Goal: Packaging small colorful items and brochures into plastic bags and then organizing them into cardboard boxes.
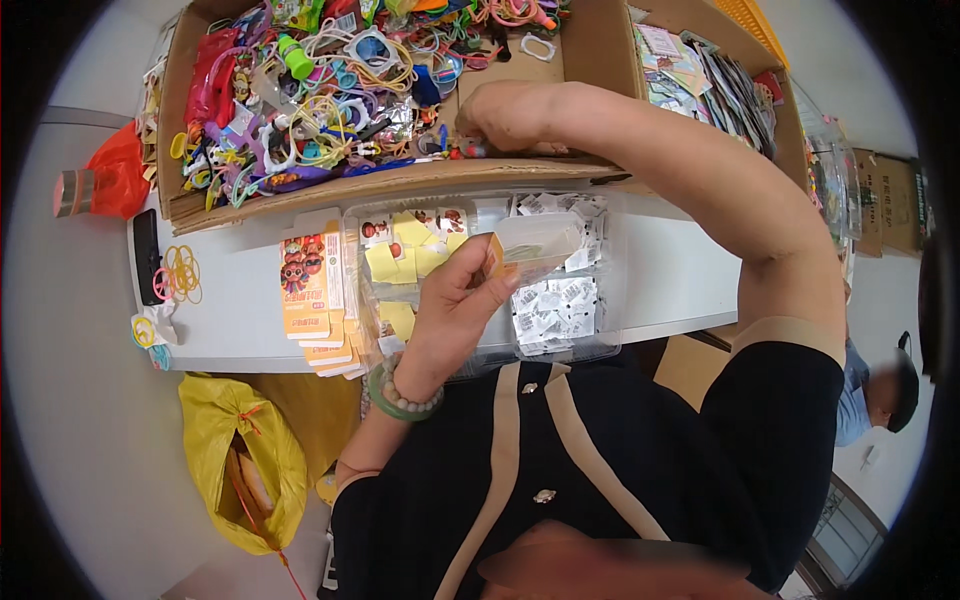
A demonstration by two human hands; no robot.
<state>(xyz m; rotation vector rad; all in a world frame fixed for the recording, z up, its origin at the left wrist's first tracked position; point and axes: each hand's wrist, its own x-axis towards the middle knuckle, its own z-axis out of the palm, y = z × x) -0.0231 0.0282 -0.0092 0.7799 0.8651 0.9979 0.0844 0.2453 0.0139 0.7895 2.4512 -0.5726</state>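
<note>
My left hand (455, 315) is closed around a small open carton (497, 257), orange and white, tilted above a clear plastic tray (612, 300). Something thin and pale shows inside the carton. My right hand (500, 115) reaches into a big cardboard box (400, 178), its fingers curled down beside a heap of small plastic toys (330, 110). What those fingertips pinch, if anything, is hidden. Under the carton, the tray holds yellow cards (395, 262) on one side and white printed sachets (555, 312) on the other.
Flat orange cartons (312, 290) lie stacked left of the tray. Further left are a black phone (147, 255), yellow rubber bands (182, 275) and a red-orange bottle (115, 175). Paper packets (735, 95) fill the box's right compartment. A yellow bag (215, 430) hangs below the table; another person (880, 395) is at right.
</note>
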